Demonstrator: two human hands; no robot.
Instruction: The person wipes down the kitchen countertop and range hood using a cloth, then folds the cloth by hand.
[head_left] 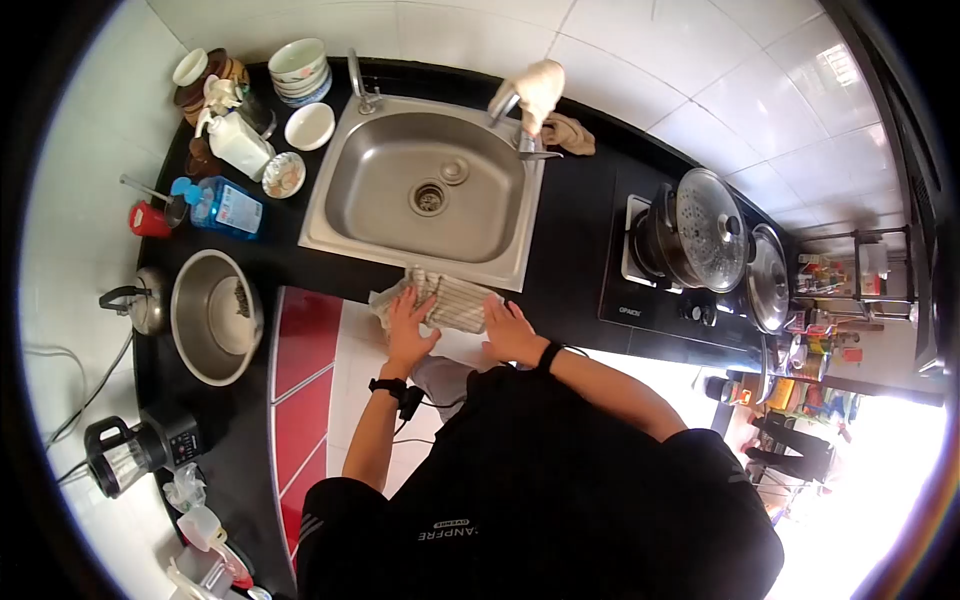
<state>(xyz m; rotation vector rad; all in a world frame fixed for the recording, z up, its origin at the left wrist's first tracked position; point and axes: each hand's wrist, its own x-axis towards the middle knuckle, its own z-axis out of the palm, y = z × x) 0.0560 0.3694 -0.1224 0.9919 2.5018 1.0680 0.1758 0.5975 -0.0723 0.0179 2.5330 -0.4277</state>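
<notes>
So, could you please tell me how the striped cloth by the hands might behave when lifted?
The striped cloth is probably floppy, since it lies rumpled near the left hand. It looks like plain fabric, so it is likely light and hard to break.

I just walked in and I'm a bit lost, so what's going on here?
A person at the sink has both hands at a patterned cloth by the front edge: the left hand spread on it, the right hand at its right end. A lidded pot is on the stove to the right.
</notes>
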